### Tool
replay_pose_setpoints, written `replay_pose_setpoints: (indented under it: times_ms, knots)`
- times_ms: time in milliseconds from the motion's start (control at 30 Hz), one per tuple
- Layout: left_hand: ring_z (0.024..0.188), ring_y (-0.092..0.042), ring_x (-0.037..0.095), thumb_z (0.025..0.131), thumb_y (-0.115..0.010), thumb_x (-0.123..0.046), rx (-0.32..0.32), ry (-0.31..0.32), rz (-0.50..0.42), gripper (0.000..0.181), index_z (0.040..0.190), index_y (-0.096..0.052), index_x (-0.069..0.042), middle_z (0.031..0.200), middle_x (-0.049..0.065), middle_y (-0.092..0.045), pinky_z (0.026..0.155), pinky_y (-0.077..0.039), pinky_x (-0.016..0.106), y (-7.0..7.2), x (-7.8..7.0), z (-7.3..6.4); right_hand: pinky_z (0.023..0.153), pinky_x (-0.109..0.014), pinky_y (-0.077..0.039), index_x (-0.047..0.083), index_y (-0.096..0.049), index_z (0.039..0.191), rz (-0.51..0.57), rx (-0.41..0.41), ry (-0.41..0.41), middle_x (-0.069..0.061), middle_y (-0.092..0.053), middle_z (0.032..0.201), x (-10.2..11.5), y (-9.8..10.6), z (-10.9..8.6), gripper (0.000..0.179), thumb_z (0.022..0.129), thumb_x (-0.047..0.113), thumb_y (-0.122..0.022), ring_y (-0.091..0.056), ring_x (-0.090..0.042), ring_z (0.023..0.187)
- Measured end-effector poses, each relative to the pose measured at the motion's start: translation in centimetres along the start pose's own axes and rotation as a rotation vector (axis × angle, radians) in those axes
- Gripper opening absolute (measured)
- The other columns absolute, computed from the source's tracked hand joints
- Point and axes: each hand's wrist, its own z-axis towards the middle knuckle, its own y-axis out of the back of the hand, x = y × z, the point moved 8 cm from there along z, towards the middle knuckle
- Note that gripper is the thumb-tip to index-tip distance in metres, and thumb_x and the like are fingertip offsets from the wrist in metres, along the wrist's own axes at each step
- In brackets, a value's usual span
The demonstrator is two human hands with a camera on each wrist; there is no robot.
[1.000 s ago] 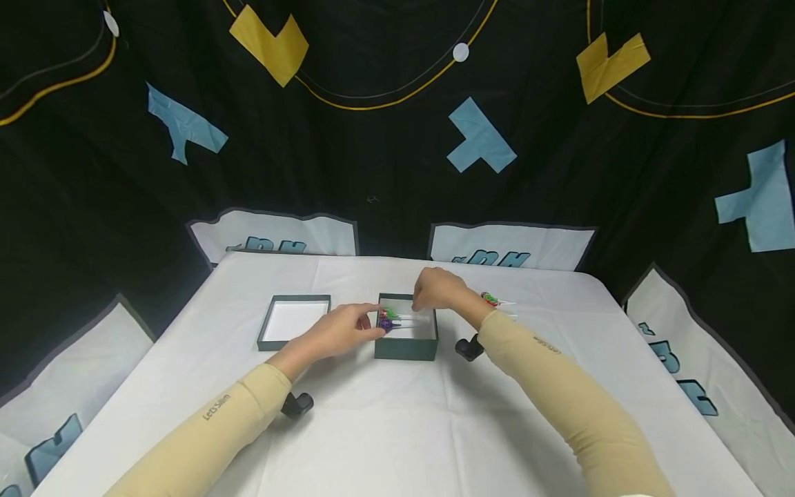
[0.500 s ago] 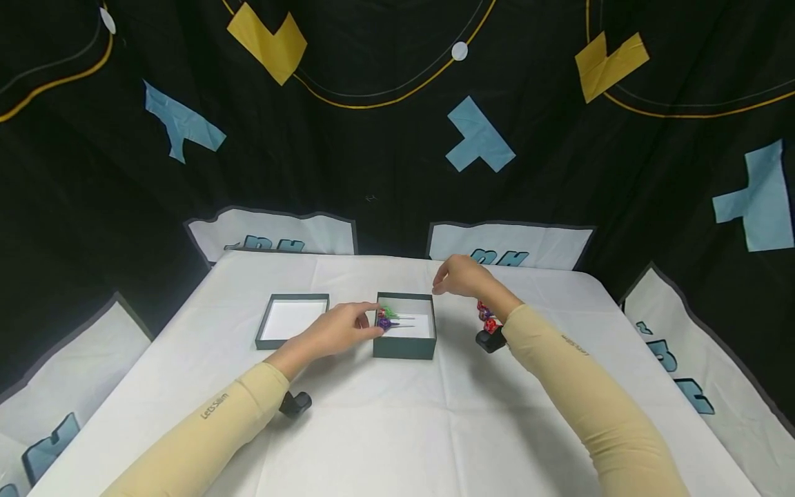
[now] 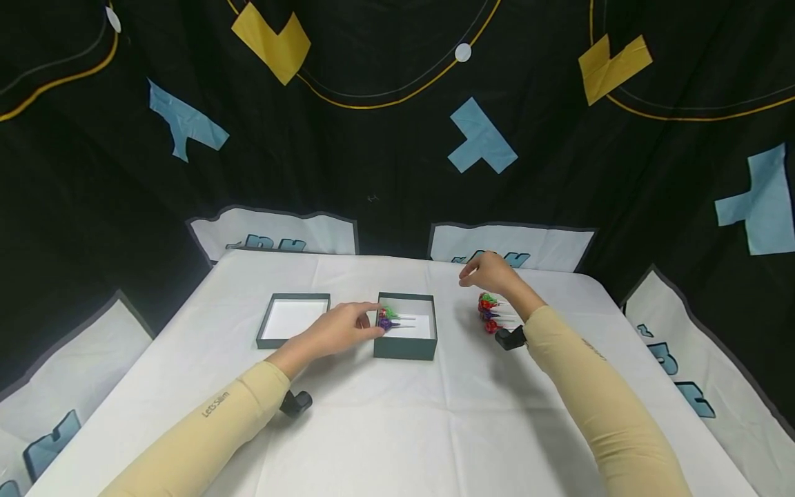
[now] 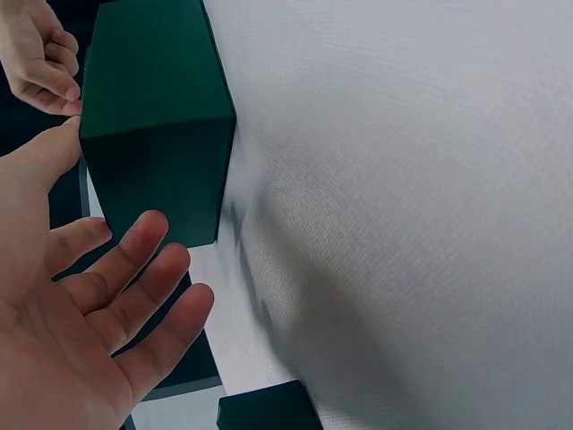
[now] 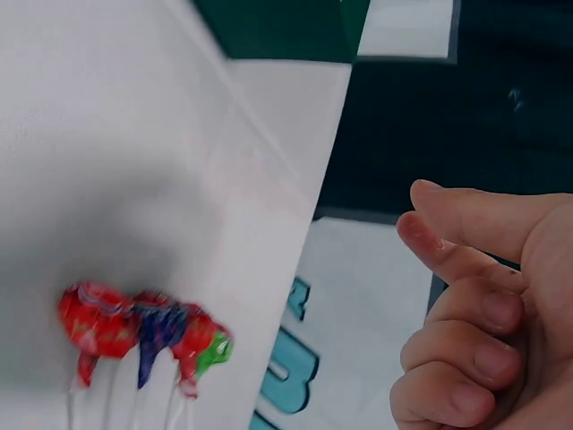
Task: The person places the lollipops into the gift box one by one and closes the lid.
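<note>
My left hand (image 3: 348, 324) steadies the left side of a dark green box (image 3: 405, 350), thumb and fingers spread against its wall in the left wrist view. Inside the box lie wrapped lollipops, a green one (image 3: 390, 313) and a purple one (image 3: 386, 324), their white sticks pointing right. My right hand (image 3: 491, 271) is raised above the table beyond a group of lollipops (image 3: 489, 321) with red, purple and green wrappers. In the right wrist view its fingers (image 5: 457, 358) are curled, thumb and forefinger close together, with nothing visible between them.
A shallow green-rimmed lid (image 3: 293, 343) with a white inside lies left of the box, partly behind my left hand. The white-covered table (image 3: 385, 442) ends at a dark curtain (image 3: 373, 172) at the back. Black wrist mounts (image 3: 297, 404) hang below both forearms.
My right hand has moved up and rightward from over the box to above the lollipops on the table. My left hand has stayed at the box.
</note>
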Motion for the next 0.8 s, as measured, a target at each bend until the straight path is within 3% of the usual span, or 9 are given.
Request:
replay_pose_setpoints:
  times_ms: [433, 667, 800]
  knots:
    - [0.075, -0.056, 0.013, 0.092, -0.073, -0.041, 0.000, 0.002, -0.011, 0.064, 0.147, -0.054, -0.015, 0.086, -0.004, -0.064, 0.068, -0.047, 0.031, 0.1, 0.0, -0.1, 0.106, -0.056, -0.043, 0.006, -0.073, 0.117, 0.074, -0.036, -0.036, -0.020, -0.058, 0.138, -3.9, 1.1, 0.4, 0.027, 0.095, 0.021, -0.068, -0.053, -0.038, 0.125]
    - [0.075, -0.056, 0.013, 0.092, -0.073, -0.042, 0.005, 0.012, -0.006, 0.063, 0.146, -0.055, -0.017, 0.085, -0.004, -0.063, 0.067, -0.047, 0.031, 0.0, 0.1, -0.1, 0.097, -0.051, -0.046, 0.005, -0.073, 0.118, 0.092, -0.056, -0.045, -0.020, -0.057, 0.131, -5.5, 1.1, 0.3, 0.029, 0.095, 0.022, -0.070, -0.051, -0.034, 0.113]
    - [0.075, -0.056, 0.013, 0.092, -0.073, -0.042, 0.004, 0.006, -0.005, 0.062, 0.146, -0.054, -0.017, 0.085, -0.005, -0.063, 0.067, -0.047, 0.031, 0.0, 0.1, -0.1, 0.096, -0.053, -0.045, 0.005, -0.071, 0.121, 0.112, -0.064, -0.068, -0.020, -0.056, 0.132, -7.0, 1.2, 0.2, 0.032, 0.096, 0.024, -0.069, -0.049, -0.035, 0.115]
